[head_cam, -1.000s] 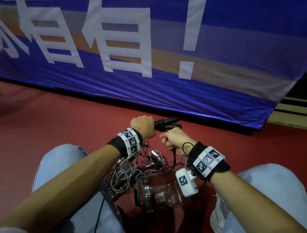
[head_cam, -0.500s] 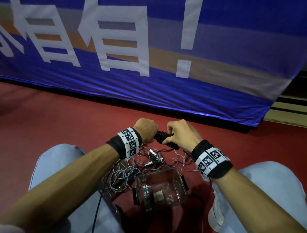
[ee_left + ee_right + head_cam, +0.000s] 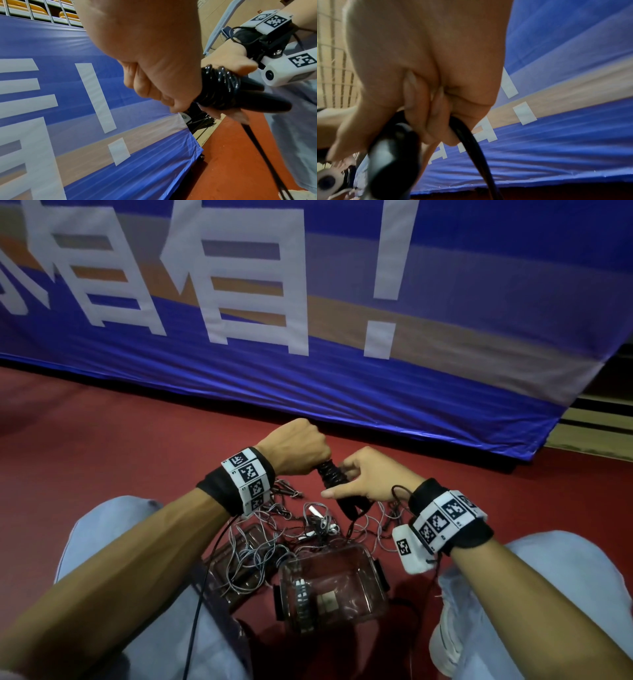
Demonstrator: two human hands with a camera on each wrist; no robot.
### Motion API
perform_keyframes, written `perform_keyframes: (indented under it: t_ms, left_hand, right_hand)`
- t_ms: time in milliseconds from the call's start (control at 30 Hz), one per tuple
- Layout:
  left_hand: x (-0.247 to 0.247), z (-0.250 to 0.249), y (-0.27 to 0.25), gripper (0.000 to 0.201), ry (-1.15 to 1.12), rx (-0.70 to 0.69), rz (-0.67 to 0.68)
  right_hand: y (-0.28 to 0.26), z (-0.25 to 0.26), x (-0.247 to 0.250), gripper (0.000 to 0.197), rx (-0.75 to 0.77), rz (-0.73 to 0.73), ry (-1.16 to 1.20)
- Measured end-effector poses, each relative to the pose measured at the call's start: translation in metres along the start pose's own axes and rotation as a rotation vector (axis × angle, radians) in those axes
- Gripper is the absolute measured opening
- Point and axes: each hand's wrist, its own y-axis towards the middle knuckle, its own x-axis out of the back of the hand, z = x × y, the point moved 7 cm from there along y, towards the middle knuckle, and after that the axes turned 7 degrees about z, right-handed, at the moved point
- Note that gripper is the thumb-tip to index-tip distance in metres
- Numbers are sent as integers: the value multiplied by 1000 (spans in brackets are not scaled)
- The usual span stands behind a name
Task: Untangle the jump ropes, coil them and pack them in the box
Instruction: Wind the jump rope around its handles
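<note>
Red floor [image 3: 102, 440]; black rope [image 3: 330, 475] handle-wound.

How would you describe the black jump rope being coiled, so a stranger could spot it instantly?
Start at the blue banner, then drop to the two hands on the red floor. Between them, the left hand grips a black jump rope, cord wound round its handles. Unlike the thin grey tangle below, it is glossy, thick, bundled.

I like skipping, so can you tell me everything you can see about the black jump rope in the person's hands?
The black jump rope is thin, glossy cord, plastic by the look, wound in tight turns around its two dark tapered handles, which lie side by side. The left hand grips one end of the bundle; the right hand holds the other end, fingers curled round the loose cord. The bundle is tilted, held above the tangle of grey ropes and the clear box.
</note>
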Motion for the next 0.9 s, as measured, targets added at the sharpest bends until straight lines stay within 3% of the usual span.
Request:
perform_keyframes:
  t_ms: [167, 267, 500, 567, 733, 800, 900]
  left_hand:
    - [3, 0, -4, 30, -44, -85, -284]
    - [11, -2, -10, 31, -122, -133, -467]
    - [22, 6, -21, 38, -174, -111, -637]
    - [24, 6, -23, 36, -188, -105, -671]
    - [29, 14, -31, 41, -265, -22, -740]
    - [31, 18, -33, 46, -326, 29, -777]
    - [32, 27, -38, 42, -400, 157, -838]
  right_hand:
    - [-5, 0, 0, 82, 1, 180, 109]
    - [-13, 7, -8, 54, 6, 351, 296]
    - [-15, 12, -8, 31, 56, 449, 488]
    - [-15, 12, -8, 40, 62, 460, 511]
    - [-14, 19, -8, 97, 131, 478, 582]
    - [-15, 26, -8, 102, 187, 476, 644]
    - [-14, 30, -4, 90, 236, 419, 743]
